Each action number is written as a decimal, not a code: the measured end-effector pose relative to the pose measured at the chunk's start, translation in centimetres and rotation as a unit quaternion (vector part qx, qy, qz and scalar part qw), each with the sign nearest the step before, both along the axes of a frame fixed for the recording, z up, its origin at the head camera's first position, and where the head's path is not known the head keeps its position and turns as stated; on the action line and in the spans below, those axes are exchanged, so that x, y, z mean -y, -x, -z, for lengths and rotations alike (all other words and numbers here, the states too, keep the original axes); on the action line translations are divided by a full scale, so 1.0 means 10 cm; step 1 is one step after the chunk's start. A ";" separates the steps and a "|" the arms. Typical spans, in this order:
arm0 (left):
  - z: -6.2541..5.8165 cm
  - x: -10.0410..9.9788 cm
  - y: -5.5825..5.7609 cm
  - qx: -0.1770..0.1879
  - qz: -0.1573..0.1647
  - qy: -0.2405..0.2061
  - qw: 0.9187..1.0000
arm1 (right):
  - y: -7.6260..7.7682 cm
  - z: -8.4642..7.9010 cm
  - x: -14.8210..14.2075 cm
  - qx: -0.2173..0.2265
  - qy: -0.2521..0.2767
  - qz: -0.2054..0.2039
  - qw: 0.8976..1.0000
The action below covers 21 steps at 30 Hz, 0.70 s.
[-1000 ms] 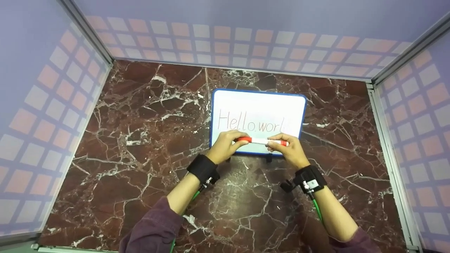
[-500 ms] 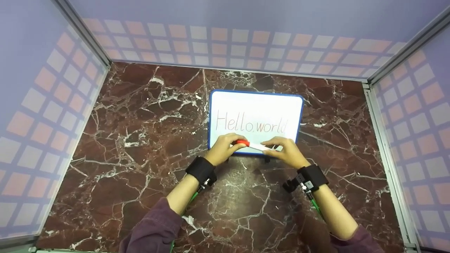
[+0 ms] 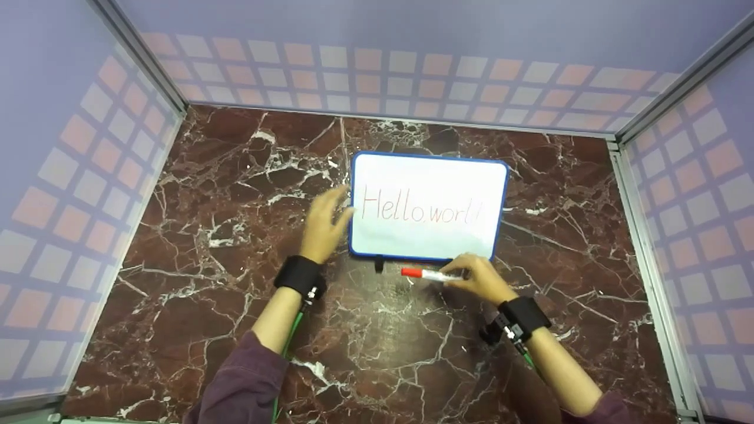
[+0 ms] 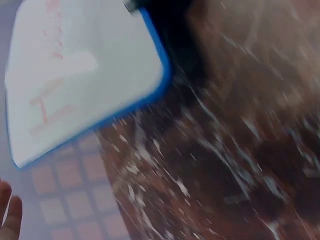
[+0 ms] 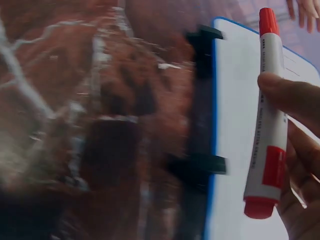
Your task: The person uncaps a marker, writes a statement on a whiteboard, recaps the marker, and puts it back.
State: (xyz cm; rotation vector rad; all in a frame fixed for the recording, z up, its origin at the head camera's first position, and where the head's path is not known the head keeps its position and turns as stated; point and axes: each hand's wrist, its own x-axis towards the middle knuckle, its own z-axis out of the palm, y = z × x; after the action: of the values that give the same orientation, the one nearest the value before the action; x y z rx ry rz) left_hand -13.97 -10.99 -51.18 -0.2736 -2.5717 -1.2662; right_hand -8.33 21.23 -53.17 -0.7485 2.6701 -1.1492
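A white marker with a red cap point(image 5: 268, 21) is pinched between the thumb and fingers of my right hand point(image 3: 480, 279), just in front of the board's lower right edge. In the right wrist view the marker point(image 5: 267, 120) stands nearly upright with its cap on. Beside the board's left edge is my left hand point(image 3: 324, 227), fingers extended and holding nothing; only its fingertips point(image 4: 12, 212) show in the left wrist view. The blue-framed whiteboard point(image 3: 430, 176) carries "Hello,world" in thin red writing, the last letter faint.
Dark clips or feet point(image 5: 207, 165) hold the board's near edge. The brown marbled tabletop point(image 3: 235, 318) spreads around it. Pale panels with pink and white squares point(image 3: 400, 76) enclose the back and both sides.
My left hand has let go of the marker's cap end and moved left to the board's side. My right hand has drawn the marker down, toward me, off the board's lower edge.
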 end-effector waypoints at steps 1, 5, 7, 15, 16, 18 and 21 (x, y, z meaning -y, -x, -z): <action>0.03 0.07 0.02 -0.003 -0.014 0.001 1.000 | -0.02 0.04 0.02 -0.002 0.003 -0.005 1.000; 0.15 0.30 0.04 -0.005 -0.061 0.019 0.998 | -0.10 0.19 0.07 -0.017 0.010 -0.018 1.000; 0.21 0.39 0.04 -0.005 -0.074 0.031 0.997 | -0.14 0.26 0.10 -0.031 0.011 -0.027 0.999; 0.36 0.54 0.02 -0.007 -0.091 0.115 0.989 | -0.25 0.49 0.21 -0.036 0.016 -0.043 0.998; 0.37 0.55 0.02 -0.004 -0.091 0.122 0.988 | -0.27 0.51 0.22 -0.034 0.016 -0.043 0.998; 0.38 0.56 0.02 -0.005 -0.093 0.132 0.987 | -0.30 0.55 0.23 -0.035 0.014 -0.044 0.998; 0.39 0.57 0.01 -0.006 -0.093 0.145 0.985 | -0.32 0.61 0.25 -0.046 0.003 -0.046 0.998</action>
State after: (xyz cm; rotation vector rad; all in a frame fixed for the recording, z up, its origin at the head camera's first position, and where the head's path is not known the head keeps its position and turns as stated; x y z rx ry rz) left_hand -14.04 -16.67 -55.07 -0.0925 -2.6941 -0.8238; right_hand -5.08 18.69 -59.24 -0.9369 2.6752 -1.1260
